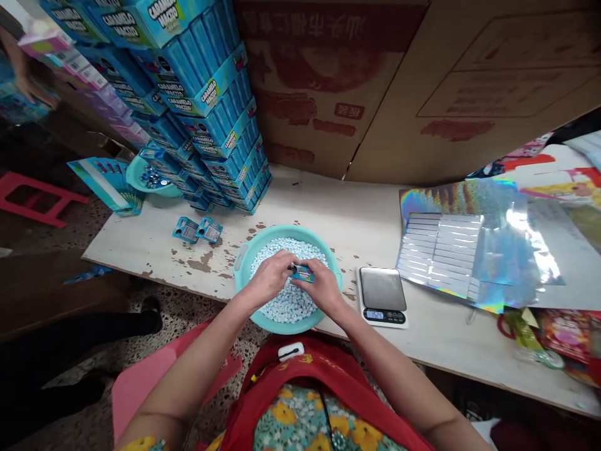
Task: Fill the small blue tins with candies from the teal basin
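Observation:
My right hand (323,287) grips a small blue candy box (303,274) marked "CARAMELO MACIZO", fingers above and thumb below. At the box's left end, the fingertips of my left hand (271,277) are pinched together. A small dark piece shows there, too small to make out. Both hands are over a turquoise basin (244,280), which holds many small pale blue and white candies (288,305). To the left, two similar small blue boxes (197,230) lie on the table.
Tall stacks of blue candy cartons (211,106) stand at back left, near a turquoise bowl (136,172) of small wrapped pieces. Large cardboard boxes (328,81) rise behind. A digital scale (382,291) is right of the basin, beside silvery sticker sheets (441,250). Another person's hand (35,88) shows far left.

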`<state>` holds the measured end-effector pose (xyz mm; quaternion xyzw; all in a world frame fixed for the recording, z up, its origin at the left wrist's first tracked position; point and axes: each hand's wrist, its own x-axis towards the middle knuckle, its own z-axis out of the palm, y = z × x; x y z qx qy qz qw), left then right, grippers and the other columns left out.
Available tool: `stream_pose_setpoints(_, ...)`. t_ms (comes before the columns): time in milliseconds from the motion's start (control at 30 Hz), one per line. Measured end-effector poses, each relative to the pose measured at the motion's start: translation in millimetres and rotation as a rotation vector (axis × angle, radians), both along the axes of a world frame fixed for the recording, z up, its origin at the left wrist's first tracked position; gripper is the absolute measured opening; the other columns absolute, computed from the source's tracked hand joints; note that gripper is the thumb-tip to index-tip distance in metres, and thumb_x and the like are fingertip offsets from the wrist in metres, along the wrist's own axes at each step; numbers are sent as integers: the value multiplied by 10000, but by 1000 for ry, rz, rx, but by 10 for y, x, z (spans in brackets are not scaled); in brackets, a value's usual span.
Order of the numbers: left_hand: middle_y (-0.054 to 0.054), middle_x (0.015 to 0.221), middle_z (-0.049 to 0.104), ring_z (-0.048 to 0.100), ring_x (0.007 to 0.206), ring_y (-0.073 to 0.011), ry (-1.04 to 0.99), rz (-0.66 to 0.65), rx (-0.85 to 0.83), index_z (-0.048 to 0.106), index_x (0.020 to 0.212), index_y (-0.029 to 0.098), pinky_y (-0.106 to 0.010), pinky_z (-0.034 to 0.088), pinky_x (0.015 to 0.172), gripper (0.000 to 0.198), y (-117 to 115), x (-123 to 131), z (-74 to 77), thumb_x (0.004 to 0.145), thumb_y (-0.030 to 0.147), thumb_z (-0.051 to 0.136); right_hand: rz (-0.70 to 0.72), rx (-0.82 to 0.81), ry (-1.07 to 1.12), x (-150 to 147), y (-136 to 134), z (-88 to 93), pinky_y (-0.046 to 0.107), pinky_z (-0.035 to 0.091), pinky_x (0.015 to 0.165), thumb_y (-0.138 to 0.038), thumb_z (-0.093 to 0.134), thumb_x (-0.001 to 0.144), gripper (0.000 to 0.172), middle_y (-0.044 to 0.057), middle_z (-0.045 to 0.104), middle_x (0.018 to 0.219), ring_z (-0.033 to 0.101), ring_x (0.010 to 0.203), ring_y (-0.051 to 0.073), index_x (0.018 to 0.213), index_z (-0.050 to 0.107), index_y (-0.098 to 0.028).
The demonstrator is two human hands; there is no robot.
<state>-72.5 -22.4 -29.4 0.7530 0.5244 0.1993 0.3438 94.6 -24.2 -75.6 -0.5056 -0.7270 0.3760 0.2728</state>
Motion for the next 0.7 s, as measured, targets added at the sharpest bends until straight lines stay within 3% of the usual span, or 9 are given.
stream_pose_setpoints(133,-51,993,618,569,947,-180,-120,108,-11,606,986,197,-316,441,868,273,-17,-204,67,800,94,434,2,-7,-1,-97,28,-23,380,477,826,-397,696,752,357,57,645,1010,611,942,242,1059,611,-235)
stream_pose_setpoints(200,-56,1098,601,557,1016,-183,-150,152,-17,583,1074,205,-317,436,892,350,-36,-334,78,784,80,433,-8,-11,20,-153,35,-25,388,476,830,-435,681,763,366,61,649,1019,613,941,247,1058,611,-232)
stream_pose_setpoints(300,-75,1315,497,460,1200,-215,-148,108,-31,483,1253,221,-347,395,977,521,-90,-511,40,748,96,504,5,20,105,-317,36,24,393,477,843,-479,672,764,405,66,639,1027,606,951,251,1082,591,-242)
stream_pose_setpoints(400,-73,1188,580,525,1100,-225,-132,147,-80,516,1178,216,-340,421,923,453,-167,-664,-25,738,221,624,78,112,234,-579,47,117,411,473,877,-513,660,763,482,88,576,1082,560,1023,261,1141,536,-242)
stream_pose_setpoints(467,-37,1009,635,582,935,-202,-120,309,-116,550,1059,224,-306,449,816,369,-243,-836,-70,727,330,670,69,177,283,-746,83,154,459,444,940,-541,647,760,580,117,501,1186,493,1126,284,1220,473,-233)
stream_pose_setpoints(533,-15,914,642,597,829,-185,-91,570,-133,547,1006,233,-284,451,741,374,-349,-1141,-138,709,413,686,54,192,266,-848,142,140,508,393,1000,-527,625,784,595,128,452,1262,434,1199,297,1265,431,-234)
stream_pose_setpoints(700,-64,886,640,610,815,-243,259,1298,-107,497,1079,228,-337,437,732,440,-584,-2474,-508,717,423,654,-11,26,152,-783,254,-82,452,473,908,-441,532,868,324,91,558,1153,542,1073,252,1125,543,-244)
